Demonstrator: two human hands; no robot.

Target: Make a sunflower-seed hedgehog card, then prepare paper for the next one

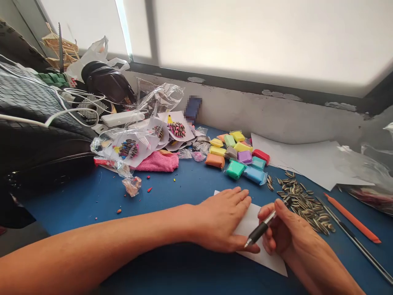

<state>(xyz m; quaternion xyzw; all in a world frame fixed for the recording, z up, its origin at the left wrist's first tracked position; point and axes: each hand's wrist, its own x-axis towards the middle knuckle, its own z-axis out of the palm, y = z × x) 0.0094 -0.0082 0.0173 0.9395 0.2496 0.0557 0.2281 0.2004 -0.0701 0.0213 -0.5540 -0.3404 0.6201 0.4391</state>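
My left hand lies flat, fingers stretched out, across a sheet of white paper and covers much of it. Between the fingers of my right hand is a pen with a black grip, its tip pointing down and left towards my left thumb. The paper under the pen looks blank where it shows. Just behind my right hand lies a pile of striped sunflower seeds. Beyond my left hand are several small wrapped packs of coloured clay.
At right lie an orange stick-like tool and a long thin metal tool. White sheets lie behind the seeds. Decorated paper pieces, a pink cloth and a black woven bag crowd the left side. Crumbs dot the blue tabletop.
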